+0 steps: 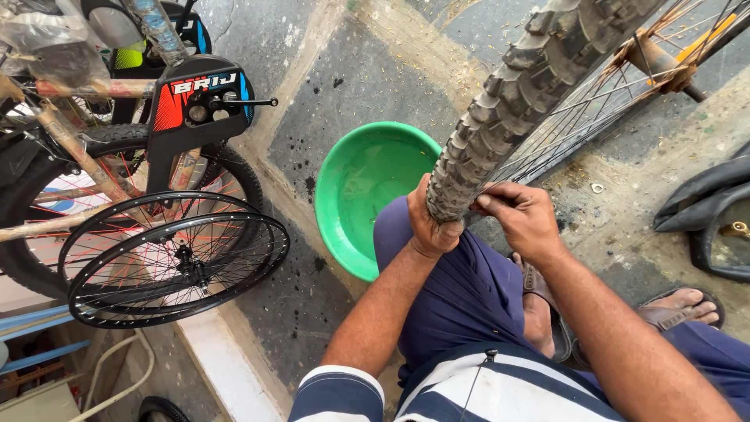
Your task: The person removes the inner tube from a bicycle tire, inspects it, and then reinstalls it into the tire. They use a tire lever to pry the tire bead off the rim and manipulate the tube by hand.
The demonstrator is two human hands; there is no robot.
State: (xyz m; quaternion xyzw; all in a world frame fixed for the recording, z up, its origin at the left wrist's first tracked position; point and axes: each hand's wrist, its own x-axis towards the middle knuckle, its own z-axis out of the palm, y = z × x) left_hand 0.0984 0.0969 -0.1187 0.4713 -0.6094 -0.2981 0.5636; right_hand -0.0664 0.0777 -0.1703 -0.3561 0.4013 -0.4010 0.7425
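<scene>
A spoked bicycle wheel with a knobby dusty tyre point(522, 86) stands upright in front of me, its lower end resting against my knee. My left hand point(427, 222) grips the bottom of the tyre from the left side. On the right side, my right hand point(525, 216) pinches the tyre's edge at the rim, fingers closed on it. The wheel's hub and axle point(660, 64) show at the upper right among thin spokes.
A green plastic basin point(361, 187) holding water sits on the concrete floor just left of my knee. Two bare black rims with red spokes point(176, 258) lean against a wrapped bicycle point(117, 141) at the left. A black inner tube point(715, 219) lies at the right edge.
</scene>
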